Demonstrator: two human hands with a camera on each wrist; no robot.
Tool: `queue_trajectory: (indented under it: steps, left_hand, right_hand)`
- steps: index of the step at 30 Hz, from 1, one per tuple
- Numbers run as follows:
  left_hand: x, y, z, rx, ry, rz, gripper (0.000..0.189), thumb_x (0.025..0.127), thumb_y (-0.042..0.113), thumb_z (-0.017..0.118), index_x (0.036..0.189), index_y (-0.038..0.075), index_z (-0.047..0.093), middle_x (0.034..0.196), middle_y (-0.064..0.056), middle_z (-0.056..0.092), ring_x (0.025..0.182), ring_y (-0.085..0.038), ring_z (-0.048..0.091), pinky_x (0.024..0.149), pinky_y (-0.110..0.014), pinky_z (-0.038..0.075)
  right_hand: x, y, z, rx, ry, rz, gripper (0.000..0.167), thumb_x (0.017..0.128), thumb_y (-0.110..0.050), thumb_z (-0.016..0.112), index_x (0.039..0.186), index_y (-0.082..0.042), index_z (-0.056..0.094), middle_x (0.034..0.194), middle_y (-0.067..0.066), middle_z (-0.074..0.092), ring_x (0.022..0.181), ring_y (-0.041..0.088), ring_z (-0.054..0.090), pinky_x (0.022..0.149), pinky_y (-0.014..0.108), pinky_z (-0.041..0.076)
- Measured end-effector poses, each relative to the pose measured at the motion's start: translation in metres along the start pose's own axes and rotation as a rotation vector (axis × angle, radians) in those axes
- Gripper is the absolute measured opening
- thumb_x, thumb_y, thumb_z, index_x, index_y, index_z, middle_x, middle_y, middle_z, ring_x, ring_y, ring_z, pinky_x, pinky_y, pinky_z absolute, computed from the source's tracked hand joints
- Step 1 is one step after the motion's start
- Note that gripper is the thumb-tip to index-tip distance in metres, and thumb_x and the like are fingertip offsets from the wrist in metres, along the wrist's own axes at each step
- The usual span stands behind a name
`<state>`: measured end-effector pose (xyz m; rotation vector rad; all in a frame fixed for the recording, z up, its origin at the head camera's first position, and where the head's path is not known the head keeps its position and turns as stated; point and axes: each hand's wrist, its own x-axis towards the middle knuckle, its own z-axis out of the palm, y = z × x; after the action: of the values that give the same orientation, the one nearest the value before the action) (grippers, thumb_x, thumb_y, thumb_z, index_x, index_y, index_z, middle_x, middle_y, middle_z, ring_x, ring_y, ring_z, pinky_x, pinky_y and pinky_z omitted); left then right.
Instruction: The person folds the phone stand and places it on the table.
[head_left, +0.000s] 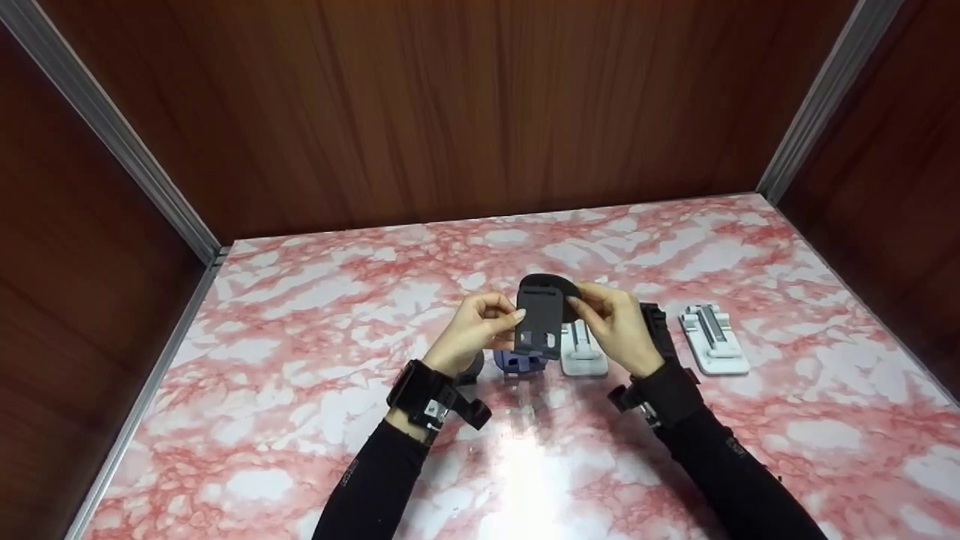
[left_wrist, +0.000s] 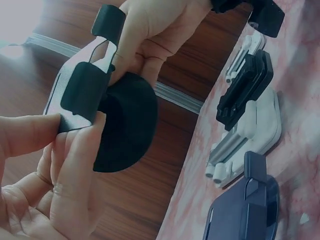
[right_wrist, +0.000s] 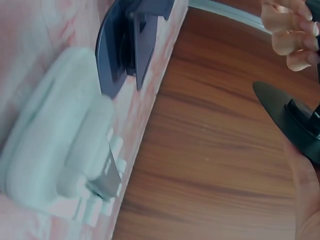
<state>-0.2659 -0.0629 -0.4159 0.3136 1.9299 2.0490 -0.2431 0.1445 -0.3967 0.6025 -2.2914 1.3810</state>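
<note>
Both hands hold a black phone stand (head_left: 538, 322) up off the table, its flat slotted plate facing the head camera. My left hand (head_left: 472, 328) pinches the plate's left edge between thumb and fingers. On the other side, my right hand (head_left: 621, 328) grips the rounded base, which shows behind the plate. The left wrist view shows the stand's disc-like base (left_wrist: 134, 122) and the hooked lip of the plate (left_wrist: 82, 90). In the right wrist view the base (right_wrist: 285, 112) appears at the right edge, with much of the stand cut off.
Behind the hands, a dark blue stand (head_left: 519, 364), a white stand (head_left: 585, 358), a black folded stand (head_left: 658, 334) and another white stand (head_left: 714, 343) stand in a row on the marbled table (head_left: 315, 337). A dark rounded object (head_left: 471, 369) is partly hidden by the left wrist.
</note>
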Motion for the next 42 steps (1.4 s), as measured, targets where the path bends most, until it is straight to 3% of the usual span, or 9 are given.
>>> queue_trajectory:
  steps: [5,14,18,21,24,28,31,35,42]
  left_hand:
    - [0.001,0.0,0.001,-0.023,-0.016,-0.001,0.012,0.087,0.007,0.061,0.077,0.009,0.056,0.065,0.001,0.055,0.055,-0.008,0.054,0.052,-0.022,0.055]
    - [-0.006,-0.001,0.0,-0.039,-0.033,-0.003,0.013,0.088,0.007,0.06,0.076,0.009,0.056,0.066,0.002,0.054,0.056,-0.009,0.053,0.052,-0.022,0.054]
    - [-0.011,0.004,-0.002,0.001,-0.014,0.034,0.011,0.087,0.009,0.063,0.078,0.009,0.056,0.07,0.002,0.055,0.056,-0.008,0.053,0.052,-0.021,0.052]
    - [-0.015,0.007,-0.002,0.023,-0.009,0.068,0.011,0.085,0.01,0.065,0.08,0.008,0.056,0.07,0.002,0.056,0.054,-0.008,0.053,0.051,-0.02,0.051]
    - [-0.019,0.011,-0.001,0.126,0.008,0.148,0.016,0.083,0.015,0.068,0.082,0.005,0.055,0.072,0.002,0.056,0.055,-0.007,0.051,0.052,-0.019,0.048]
    - [-0.025,0.017,0.002,0.403,0.134,0.296,0.034,0.08,0.028,0.072,0.095,0.005,0.052,0.085,-0.004,0.053,0.07,-0.012,0.049,0.063,-0.024,0.046]
    - [-0.028,0.019,0.004,0.487,0.168,0.304,0.044,0.08,0.034,0.071,0.109,0.009,0.049,0.1,-0.008,0.055,0.088,-0.017,0.053,0.079,-0.031,0.049]
    - [-0.027,0.019,0.003,0.416,0.083,0.221,0.045,0.084,0.034,0.067,0.12,0.012,0.051,0.112,-0.008,0.059,0.102,-0.02,0.057,0.092,-0.036,0.048]
    - [-0.023,0.016,0.004,0.086,0.014,0.081,0.044,0.082,0.022,0.07,0.119,0.005,0.054,0.105,-0.012,0.062,0.088,-0.018,0.063,0.084,-0.039,0.055]
  right_hand:
    - [0.002,-0.001,-0.002,-0.031,0.0,-0.044,0.02,0.084,0.006,0.06,0.103,0.008,0.066,0.08,0.019,0.07,0.058,-0.006,0.051,0.053,0.009,0.044]
    - [0.001,0.0,-0.002,0.031,-0.051,-0.084,0.016,0.084,0.007,0.059,0.098,0.008,0.067,0.082,0.018,0.071,0.056,0.013,0.06,0.048,0.012,0.045]
    - [0.001,0.005,0.003,0.135,-0.074,-0.006,0.016,0.086,0.005,0.058,0.1,0.008,0.066,0.082,0.02,0.069,0.05,0.002,0.052,0.043,0.014,0.041]
    - [0.0,0.014,0.007,0.263,-0.106,0.096,0.019,0.088,0.002,0.057,0.104,0.007,0.064,0.087,0.02,0.07,0.058,0.001,0.059,0.052,0.017,0.051]
    - [-0.001,0.024,0.009,0.367,-0.135,0.181,0.023,0.089,-0.001,0.056,0.109,0.007,0.063,0.091,0.009,0.072,0.072,0.007,0.067,0.066,0.024,0.057]
    - [-0.002,0.027,0.01,0.447,-0.159,0.24,0.026,0.09,-0.003,0.055,0.114,0.008,0.059,0.092,-0.006,0.072,0.079,0.011,0.068,0.073,0.028,0.058]
    - [-0.002,0.025,0.01,0.475,-0.159,0.262,0.027,0.091,-0.003,0.055,0.115,0.007,0.058,0.092,-0.008,0.072,0.081,0.011,0.068,0.074,0.028,0.057]
    - [-0.001,0.023,0.01,0.496,-0.154,0.284,0.028,0.091,-0.002,0.054,0.117,0.007,0.058,0.095,-0.005,0.072,0.083,0.011,0.068,0.074,0.027,0.057]
    - [-0.002,0.02,0.01,0.543,-0.181,0.328,0.029,0.092,-0.003,0.052,0.119,0.008,0.055,0.094,-0.004,0.072,0.083,0.011,0.068,0.075,0.028,0.057]
